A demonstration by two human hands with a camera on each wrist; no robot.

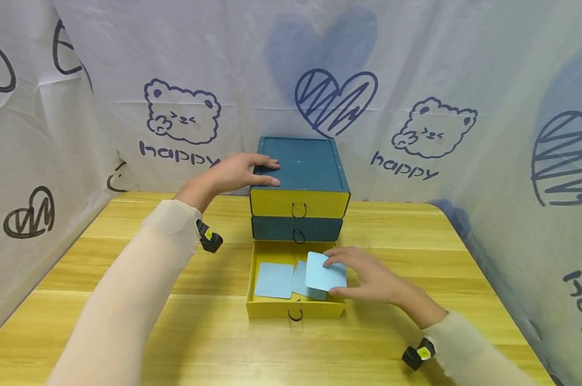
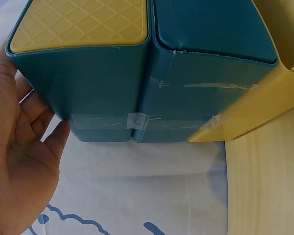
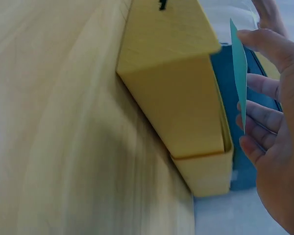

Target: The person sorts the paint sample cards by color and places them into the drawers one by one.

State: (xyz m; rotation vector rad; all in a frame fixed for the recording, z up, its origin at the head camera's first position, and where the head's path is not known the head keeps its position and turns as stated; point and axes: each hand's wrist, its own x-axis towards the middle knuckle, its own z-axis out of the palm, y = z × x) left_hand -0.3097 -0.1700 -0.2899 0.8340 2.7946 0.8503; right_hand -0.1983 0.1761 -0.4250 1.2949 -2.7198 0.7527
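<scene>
A drawer unit (image 1: 299, 161) of blue and yellow drawers stands at the back of the table. Its bottom yellow drawer (image 1: 271, 309) is pulled out towards me. Inside lie a light blue card (image 1: 274, 280) on the left and another blue card (image 1: 299, 279) on the right, partly covered. Over that one, my right hand (image 1: 368, 276) pinches a light blue card (image 1: 322, 272) by its right edge; the right wrist view shows this card (image 3: 239, 68) edge-on between thumb and fingers. My left hand (image 1: 237, 172) rests on the unit's top left edge, its fingers loosely extended.
The wooden table (image 1: 199, 327) carries the unit. A white cloth (image 1: 252, 64) with bear and heart drawings hangs behind and at both sides. Clear tape (image 2: 108, 121) runs along the unit's side. A black loop pull (image 1: 295, 316) is on the drawer's front.
</scene>
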